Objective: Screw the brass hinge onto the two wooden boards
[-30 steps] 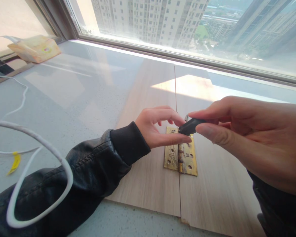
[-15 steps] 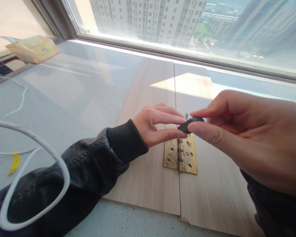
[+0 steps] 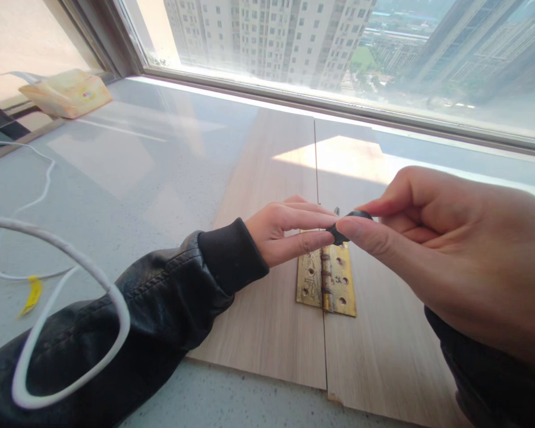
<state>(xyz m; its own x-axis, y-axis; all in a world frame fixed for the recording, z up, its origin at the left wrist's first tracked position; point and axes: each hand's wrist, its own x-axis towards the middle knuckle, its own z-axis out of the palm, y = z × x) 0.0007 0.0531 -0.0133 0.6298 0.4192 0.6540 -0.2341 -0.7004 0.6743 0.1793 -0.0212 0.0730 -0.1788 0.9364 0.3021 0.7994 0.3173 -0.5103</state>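
A small black handle-shaped piece [image 3: 337,236] is held above the upper part of a brass hinge [image 3: 339,279]. My right hand [image 3: 446,238] is closed, pinching its near end between thumb and index finger. From the left, my left hand [image 3: 289,229] closes thumb and fingertips around the other end. Just behind the black piece a thin metal tip [image 3: 337,211] sticks up; its lower part is hidden. The worn hinge lies open across the seam of two light wood boards, with several holes showing. My hands and the black piece cover its top end.
The left wood board [image 3: 267,339] and right wood board [image 3: 383,351] lie side by side on a speckled white counter [image 3: 169,154]. A white cable [image 3: 125,321] loops by my left sleeve, with a yellow tag [image 3: 31,295]. A tissue pack [image 3: 69,94] lies near the window frame [image 3: 249,92].
My right thumb and fingers have shifted slightly along the black piece, covering more of it. Both hands stay over the hinge; the view has tilted slightly.
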